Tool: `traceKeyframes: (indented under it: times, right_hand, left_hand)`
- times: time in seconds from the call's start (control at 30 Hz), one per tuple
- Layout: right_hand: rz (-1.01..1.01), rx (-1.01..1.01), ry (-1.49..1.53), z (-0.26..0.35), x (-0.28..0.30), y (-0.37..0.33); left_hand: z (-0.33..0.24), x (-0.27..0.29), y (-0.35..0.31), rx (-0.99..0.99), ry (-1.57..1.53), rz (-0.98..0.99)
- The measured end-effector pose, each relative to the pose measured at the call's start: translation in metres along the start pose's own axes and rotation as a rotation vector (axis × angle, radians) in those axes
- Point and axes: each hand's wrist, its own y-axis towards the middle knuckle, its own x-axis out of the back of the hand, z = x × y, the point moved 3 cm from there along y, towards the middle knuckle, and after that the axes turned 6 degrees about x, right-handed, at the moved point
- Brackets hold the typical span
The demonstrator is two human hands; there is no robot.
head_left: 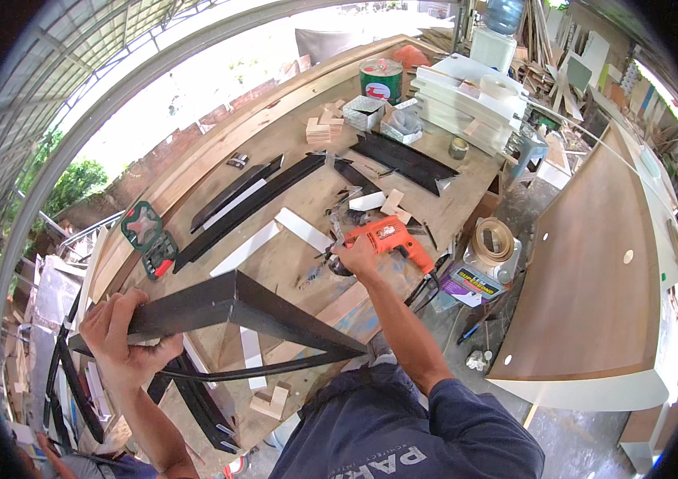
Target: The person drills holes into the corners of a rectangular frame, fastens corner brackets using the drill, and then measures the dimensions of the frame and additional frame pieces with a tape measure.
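My left hand (127, 335) grips the left end of a black triangular wooden frame (195, 303), held tilted above the near side of the workbench. Its fingers wrap over the frame's edge, with the thumb below. My right hand (357, 257) reaches across the bench to the front end of an orange power drill (393, 238). Its fingers are bent around something small beside the drill that I cannot make out. The drill lies on its side, handle toward the bench's right edge. White strips (304, 230) and small wood blocks (395, 206) lie close to it.
The plywood workbench (275, 267) carries black bars (255, 209), a green tool case (147, 239), stacked blocks (323, 128), a green can (380, 81) and white panels (467, 100). Right of it stand a purple-labelled container (473, 281) and a large brown panel (594, 263).
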Motion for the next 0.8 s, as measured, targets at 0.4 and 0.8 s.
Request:
traceKeyframes:
  times: [0.4,0.8]
  right_hand:
    - [0.079,-0.150,1.210,0.034,0.095,-0.062]
    - [0.304,-0.047,1.195,-0.036,0.089,-0.266]
  left_hand:
    - [0.061,0.034,0.000,0.493,-0.142,-0.200]
    - [0.105,-0.156,0.023,0.432,-0.187,0.381]
